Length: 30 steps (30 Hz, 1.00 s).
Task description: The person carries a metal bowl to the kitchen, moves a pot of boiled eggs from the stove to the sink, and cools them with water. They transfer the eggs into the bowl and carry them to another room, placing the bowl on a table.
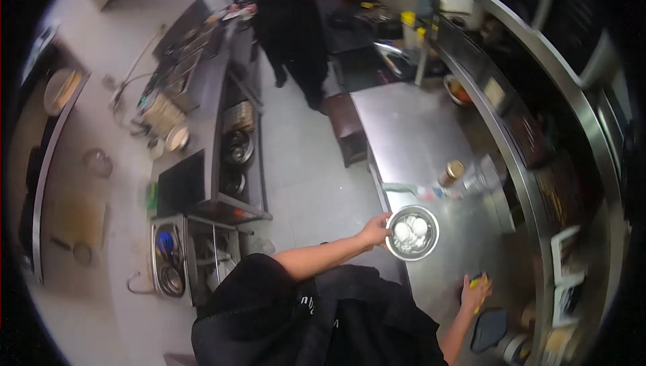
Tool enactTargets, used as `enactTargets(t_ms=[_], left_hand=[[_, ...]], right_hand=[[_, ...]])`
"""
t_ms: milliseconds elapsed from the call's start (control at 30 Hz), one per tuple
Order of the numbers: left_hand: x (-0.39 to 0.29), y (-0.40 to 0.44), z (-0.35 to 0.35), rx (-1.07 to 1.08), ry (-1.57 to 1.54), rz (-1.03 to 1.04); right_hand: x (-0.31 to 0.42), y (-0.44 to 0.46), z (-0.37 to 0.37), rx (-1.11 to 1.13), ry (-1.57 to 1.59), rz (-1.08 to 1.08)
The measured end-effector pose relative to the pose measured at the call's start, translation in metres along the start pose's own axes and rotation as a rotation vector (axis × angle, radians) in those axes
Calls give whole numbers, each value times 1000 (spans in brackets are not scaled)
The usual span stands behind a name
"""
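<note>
My left hand (374,231) grips the near-left rim of a round metal bowl (435,243), fingers closed on its edge. In the bowl lie white rounded pieces (410,229) that look like eggs. The bowl is over the left edge of the steel counter (441,278); whether it rests on it I cannot tell. To the right, my right hand (474,290) is at the counter, its fingers closed over a small yellow and dark item (478,282). That item is blurred and mostly covered, so its kind is unclear.
A jar (451,173) and a clear plastic bag (481,174) stand beyond the bowl. Shelving (521,164) runs along the right. Further off, a person in black (289,23) works in the aisle. A steel sink (168,258) with dishes is at left.
</note>
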<state>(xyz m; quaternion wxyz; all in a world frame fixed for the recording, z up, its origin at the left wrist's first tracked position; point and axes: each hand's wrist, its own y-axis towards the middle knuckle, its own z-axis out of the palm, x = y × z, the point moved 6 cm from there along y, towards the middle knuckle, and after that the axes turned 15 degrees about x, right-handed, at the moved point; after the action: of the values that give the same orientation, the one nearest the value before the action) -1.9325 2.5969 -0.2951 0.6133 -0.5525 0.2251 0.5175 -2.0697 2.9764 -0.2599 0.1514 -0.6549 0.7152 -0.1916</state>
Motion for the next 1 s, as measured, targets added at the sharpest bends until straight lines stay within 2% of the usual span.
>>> enactTargets(t_ms=[67,133,267,333,433,500,533,600,633,700,733,800,867,900,1000], left_hand=[[-3,-16,-25,-28,-96,-47],[-12,-37,-65,-57,-124,12],[-20,-92,-146,-232,-262,17],[-22,-95,-166,-288,-258,48],[-35,-123,-232,-407,-302,37],[-45,-134,-277,-471,-339,37],[-46,-136,-292,-533,-374,26],[-54,-138,-340,-505,-335,99],[-61,-141,-363,-536,-273,50],[-87,-147,-399,-513,-266,136],[-110,-152,-409,-564,-275,112],[-122,-149,-450,-593,-333,157],[-144,-145,-485,-637,-338,171],[-152,-142,-507,-677,-286,110],[-172,-130,-551,-675,-303,159]], right_hand=[[-46,70,53,-38,-35,18],[-25,49,46,-41,-54,181],[59,19,19,-71,-322,250],[139,12,-4,130,-334,-33],[258,8,2,34,3,-653],[347,-23,-6,-28,134,-823],[382,-31,-11,27,174,-839],[442,-50,-11,-8,114,-923],[464,-50,-5,9,62,-906],[483,-43,13,176,160,-812],[490,-38,27,293,-29,-708],[493,-44,47,400,-228,-656],[502,-45,70,519,-178,-716],[510,-44,74,515,-150,-675],[536,-35,75,522,-43,-704]])
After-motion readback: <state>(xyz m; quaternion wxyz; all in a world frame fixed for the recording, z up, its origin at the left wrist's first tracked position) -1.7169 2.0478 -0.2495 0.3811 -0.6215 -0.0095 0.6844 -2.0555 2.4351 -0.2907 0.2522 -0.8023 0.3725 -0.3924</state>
